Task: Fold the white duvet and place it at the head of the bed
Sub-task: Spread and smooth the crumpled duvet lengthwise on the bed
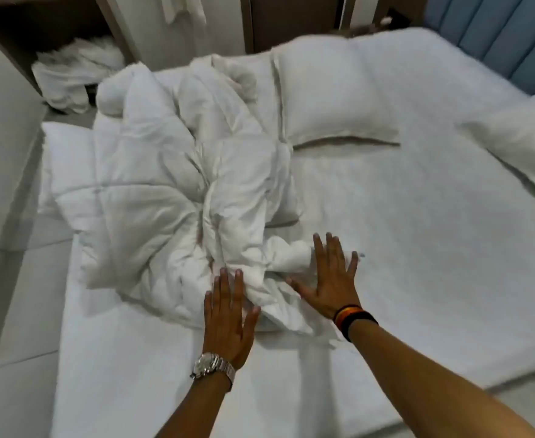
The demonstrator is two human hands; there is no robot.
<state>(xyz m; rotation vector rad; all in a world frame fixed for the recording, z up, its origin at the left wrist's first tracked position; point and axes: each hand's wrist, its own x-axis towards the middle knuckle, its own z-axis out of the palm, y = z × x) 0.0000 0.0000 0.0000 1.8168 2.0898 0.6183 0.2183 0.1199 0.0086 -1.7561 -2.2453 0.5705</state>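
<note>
While both hands [228,317] press flat, fingers spread, gripping nothing, the duvet [165,191] lies crumpled (unfolded).

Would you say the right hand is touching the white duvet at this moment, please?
Touching. The head view shows the right hand spread flat, its palm and thumb lying on the crumpled near edge of the white duvet, with no gap visible between them.

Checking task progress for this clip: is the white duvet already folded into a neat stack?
No. The duvet lies crumpled in a loose heap on the bed, with the left hand and right hand flat and open at its near edge.
</note>
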